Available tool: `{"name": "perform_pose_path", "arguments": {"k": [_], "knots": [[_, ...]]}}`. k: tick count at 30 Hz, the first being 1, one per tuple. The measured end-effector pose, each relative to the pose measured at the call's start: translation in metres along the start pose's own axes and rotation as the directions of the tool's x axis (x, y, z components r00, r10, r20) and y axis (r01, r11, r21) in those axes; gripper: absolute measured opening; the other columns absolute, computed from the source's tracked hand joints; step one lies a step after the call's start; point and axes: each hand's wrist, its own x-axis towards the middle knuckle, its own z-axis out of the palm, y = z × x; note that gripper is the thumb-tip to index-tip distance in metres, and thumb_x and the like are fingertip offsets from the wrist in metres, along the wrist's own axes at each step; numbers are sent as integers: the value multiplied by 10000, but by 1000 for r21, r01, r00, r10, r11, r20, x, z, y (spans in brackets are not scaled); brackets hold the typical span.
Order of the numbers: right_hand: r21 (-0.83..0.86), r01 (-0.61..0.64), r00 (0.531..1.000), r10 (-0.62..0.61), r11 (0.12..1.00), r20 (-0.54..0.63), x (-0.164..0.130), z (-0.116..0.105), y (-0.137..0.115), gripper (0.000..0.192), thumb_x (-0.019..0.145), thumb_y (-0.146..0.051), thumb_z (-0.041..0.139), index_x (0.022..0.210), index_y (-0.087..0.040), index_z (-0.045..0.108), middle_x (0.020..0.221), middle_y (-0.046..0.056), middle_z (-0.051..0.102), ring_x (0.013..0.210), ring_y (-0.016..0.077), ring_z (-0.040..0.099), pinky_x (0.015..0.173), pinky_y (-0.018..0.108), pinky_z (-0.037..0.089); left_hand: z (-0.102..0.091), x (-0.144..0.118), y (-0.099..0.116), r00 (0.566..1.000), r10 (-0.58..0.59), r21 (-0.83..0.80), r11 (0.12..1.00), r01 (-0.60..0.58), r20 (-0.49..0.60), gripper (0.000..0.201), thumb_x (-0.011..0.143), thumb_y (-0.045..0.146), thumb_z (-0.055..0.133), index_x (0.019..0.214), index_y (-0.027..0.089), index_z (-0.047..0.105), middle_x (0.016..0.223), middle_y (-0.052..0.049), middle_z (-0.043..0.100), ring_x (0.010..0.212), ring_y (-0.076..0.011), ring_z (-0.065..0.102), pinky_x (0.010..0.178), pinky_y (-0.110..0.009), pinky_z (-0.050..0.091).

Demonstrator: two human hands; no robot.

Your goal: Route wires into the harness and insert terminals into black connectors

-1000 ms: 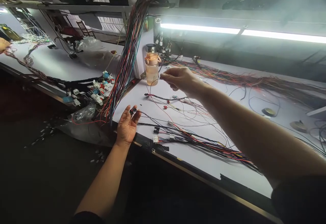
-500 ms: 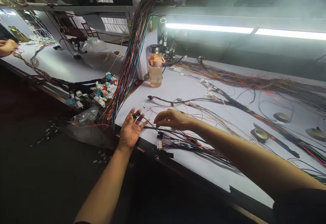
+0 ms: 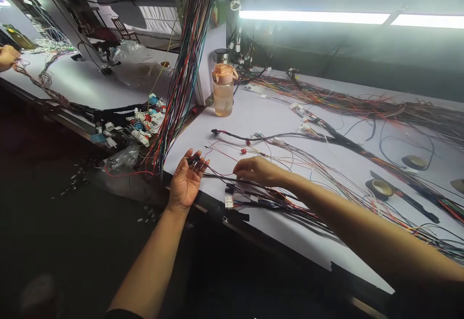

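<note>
A small black connector (image 3: 193,160) is held between the thumb and fingers of my left hand (image 3: 185,186), palm up, over the table's front edge. From it, thin dark and reddish wires (image 3: 214,170) run right toward my right hand (image 3: 258,170). That hand's fingers are bent and pinched together at the wires; the fingertips are partly hidden. Just below it lie a black connector (image 3: 229,188) and a white connector (image 3: 229,202), both on a bundle of dark wires (image 3: 271,203). A small red connector (image 3: 243,151) rests behind the right hand.
A water bottle (image 3: 223,89) stands by the post. Beside it hangs a thick bundle of coloured wires (image 3: 186,63). Loose connectors (image 3: 143,125) are heaped at left. A taped harness (image 3: 340,140), a tape roll (image 3: 380,189) and more wires lie to the right. Another person's hand (image 3: 8,57) shows far left.
My right hand has moved a little to the right, away from my left hand. The left hand still holds the black connector. The view has tilted downward slightly.
</note>
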Motion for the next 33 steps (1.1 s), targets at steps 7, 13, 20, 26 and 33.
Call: {"name": "perform_pose_path", "arguments": {"k": [7,13,20,26,33], "knots": [[38,-48,964,56,998,-261,-23,-13,25,250,908,-306,531,1036,-175,702,1005,54,710,891,167,634,787,268,465,-2,2,-2,1000,23,30,999,-23,-6,263,856,303,637,1089,183,662,1092,-79,690,929,-161,675,984,-347,504],[-190,-173,953,116,966,-279,11,-12,14,206,918,-237,533,1001,-177,711,956,33,717,843,141,636,754,222,442,0,1,-3,1000,24,47,999,-24,-5,273,850,313,646,1088,179,661,1088,-79,689,932,-160,676,995,-346,491],[-337,-282,935,178,898,-307,76,9,-6,176,879,-251,571,966,-186,710,1018,105,696,954,245,633,765,299,438,1,1,-2,1000,21,62,998,-21,7,308,817,315,686,1090,178,657,1087,-76,687,940,-164,675,1007,-351,478],[-377,-321,922,197,869,-332,101,20,-10,157,885,-223,569,971,-136,668,1124,182,640,1057,291,595,852,347,429,2,0,-2,999,5,88,996,-9,35,304,832,317,670,1102,177,651,1095,-79,682,942,-166,672,1009,-369,470],[-205,-200,948,136,958,-286,77,2,-17,205,972,-267,436,1043,-172,603,880,42,694,721,125,614,650,218,417,3,-3,-3,999,-2,66,998,0,35,300,841,308,661,1109,173,649,1102,-85,680,940,-173,671,1015,-381,461]]}}
